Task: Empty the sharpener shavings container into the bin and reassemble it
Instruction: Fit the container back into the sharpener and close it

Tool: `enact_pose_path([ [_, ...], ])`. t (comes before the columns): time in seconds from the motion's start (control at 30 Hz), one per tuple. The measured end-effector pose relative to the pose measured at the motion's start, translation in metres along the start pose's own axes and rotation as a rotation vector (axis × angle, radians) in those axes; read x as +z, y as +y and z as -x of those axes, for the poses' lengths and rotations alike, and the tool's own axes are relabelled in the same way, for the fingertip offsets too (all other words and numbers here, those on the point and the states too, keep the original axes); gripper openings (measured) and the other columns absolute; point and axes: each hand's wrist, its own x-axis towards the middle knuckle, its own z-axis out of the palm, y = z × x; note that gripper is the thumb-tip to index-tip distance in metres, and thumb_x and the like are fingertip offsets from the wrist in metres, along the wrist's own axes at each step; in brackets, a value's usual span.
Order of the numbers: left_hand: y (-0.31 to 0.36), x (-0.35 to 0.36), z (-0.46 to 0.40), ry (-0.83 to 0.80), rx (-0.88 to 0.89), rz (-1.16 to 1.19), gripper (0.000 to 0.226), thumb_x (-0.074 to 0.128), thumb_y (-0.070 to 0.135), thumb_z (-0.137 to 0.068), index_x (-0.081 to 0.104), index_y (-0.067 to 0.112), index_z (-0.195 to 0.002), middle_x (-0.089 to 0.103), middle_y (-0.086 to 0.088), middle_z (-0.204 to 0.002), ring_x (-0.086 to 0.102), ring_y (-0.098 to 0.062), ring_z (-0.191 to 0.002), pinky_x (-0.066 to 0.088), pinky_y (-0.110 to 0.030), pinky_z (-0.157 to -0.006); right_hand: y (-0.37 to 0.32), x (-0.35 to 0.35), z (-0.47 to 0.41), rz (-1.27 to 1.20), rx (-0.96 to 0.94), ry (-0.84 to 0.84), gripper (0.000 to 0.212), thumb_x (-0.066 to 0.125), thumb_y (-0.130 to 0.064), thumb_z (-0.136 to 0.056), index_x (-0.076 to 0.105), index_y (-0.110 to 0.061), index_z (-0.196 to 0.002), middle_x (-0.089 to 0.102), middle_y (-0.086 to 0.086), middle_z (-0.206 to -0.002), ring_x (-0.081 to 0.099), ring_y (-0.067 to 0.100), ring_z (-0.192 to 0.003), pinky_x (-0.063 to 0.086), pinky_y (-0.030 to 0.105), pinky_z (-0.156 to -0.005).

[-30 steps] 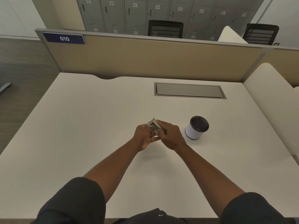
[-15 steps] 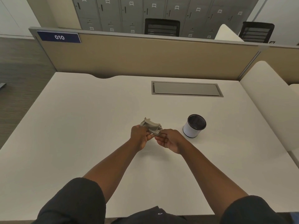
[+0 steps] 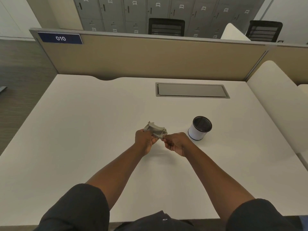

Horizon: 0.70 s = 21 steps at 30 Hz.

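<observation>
Person holds a small grey, flat, roughly rectangular plastic sharpener (image 3: 155, 130) in both hands, lifted just above the near-middle of the white desk (image 3: 83, 130). Left hand (image 3: 145, 141) is wrapped round its near-left end, fingers curled under and thumb on top. Right hand (image 3: 175, 144) pinches the near-right corner between fingertips and thumb, the rest of the fingers curled in. Too small to tell whether the shavings container is already split from the body; no seam or loose part is visible. A small cylindrical bin, white wall and dark inside (image 3: 199, 128), stands upright on the desk just right of the hands, near but not touching. Grey recessed cable hatch (image 3: 191, 90) sits far-right, well apart. Judgement: the part looks light and rigid, smooth plastic, so likely a bit slippery under a fingertip pinch, and its small protruding tabs at the ends could snap if levered. Best hold is across the long edges with one hand and pull the container off with the other, straight along its length rather than twisting. Keep it level until over the bin mouth, since shavings spill easily. Step in hand looks like separating the container; emptying and refit not yet done.
</observation>
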Motion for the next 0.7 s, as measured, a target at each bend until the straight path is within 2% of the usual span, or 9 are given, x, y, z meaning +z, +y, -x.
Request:
enact_pose_path([
  [0.1, 0.001, -0.001, 0.0, -0.008, -0.023, 0.009, 0.024, 0.049, -0.017, -0.087, 0.064, -0.001, -0.098, 0.07, -0.02, -0.095, 0.07, -0.033, -0.085, 0.063, -0.036, -0.066, 0.001, 0.0, 0.001, 0.045, -0.055, 0.007, 0.02, 0.066, 0.004, -0.083, 0.063, 0.012, -0.101, 0.065, 0.019, -0.081, 0.058, 0.016, -0.061, 0.051, 0.026, -0.057],
  [0.2, 0.003, -0.002, 0.0, -0.037, -0.036, 0.022, 0.03, 0.042, -0.017, -0.089, 0.063, -0.001, -0.102, 0.07, -0.019, -0.096, 0.069, -0.033, -0.088, 0.062, -0.039, -0.064, 0.003, -0.003, 0.002, 0.123, -0.14, -0.026, 0.025, 0.069, -0.007, -0.084, 0.066, 0.004, -0.106, 0.067, 0.013, -0.087, 0.061, 0.017, -0.071, 0.052, 0.028, -0.068],
  [0.33, 0.003, -0.004, 0.003, -0.087, -0.02, 0.023, 0.03, 0.041, -0.014, -0.091, 0.064, -0.002, -0.106, 0.07, -0.022, -0.103, 0.07, -0.034, -0.093, 0.063, -0.039, -0.068, 0.005, -0.008, -0.002, 0.014, -0.17, -0.069, 0.025, 0.048, -0.023, -0.099, 0.065, -0.004, -0.105, 0.068, 0.009, -0.094, 0.063, 0.019, -0.082, 0.05, 0.029, -0.073],
  [0.43, -0.002, -0.006, 0.002, -0.099, -0.017, 0.0, 0.034, 0.042, -0.018, -0.087, 0.061, -0.005, -0.111, 0.067, -0.027, -0.111, 0.069, -0.037, -0.096, 0.062, -0.04, -0.068, 0.005, -0.005, -0.003, -0.014, -0.217, -0.027, 0.021, 0.051, -0.022, -0.099, 0.063, -0.005, -0.1, 0.067, 0.012, -0.095, 0.063, 0.02, -0.079, 0.05, 0.027, -0.069],
  [0.53, -0.005, -0.01, 0.0, -0.095, -0.031, -0.057, 0.041, 0.047, -0.02, -0.084, 0.055, -0.008, -0.122, 0.064, -0.029, -0.119, 0.067, -0.04, -0.101, 0.062, -0.044, -0.074, 0.007, -0.006, -0.007, 0.024, -0.256, 0.035, 0.021, 0.053, -0.021, -0.098, 0.065, -0.005, -0.101, 0.068, 0.016, -0.101, 0.064, 0.025, -0.087, 0.052, 0.025, -0.068],
  [0.63, -0.001, -0.018, -0.001, -0.123, -0.038, -0.178, 0.036, 0.046, -0.02, -0.084, 0.059, -0.006, -0.114, 0.065, -0.027, -0.12, 0.068, -0.035, -0.1, 0.06, -0.047, -0.081, 0.008, -0.011, -0.011, 0.074, -0.292, 0.083, 0.024, 0.054, -0.018, -0.098, 0.066, 0.0, -0.108, 0.068, 0.019, -0.109, 0.063, 0.025, -0.09, 0.053, 0.025, -0.068],
  [0.7, 0.003, -0.022, -0.002, -0.149, -0.051, -0.196, 0.042, 0.037, -0.017, -0.081, 0.063, 0.001, -0.108, 0.066, -0.024, -0.116, 0.067, -0.033, -0.097, 0.058, -0.049, -0.084, 0.007, -0.013, -0.011, 0.118, -0.332, 0.099, 0.024, 0.053, -0.016, -0.098, 0.066, 0.002, -0.108, 0.068, 0.018, -0.106, 0.063, 0.024, -0.087, 0.054, 0.025, -0.069],
])
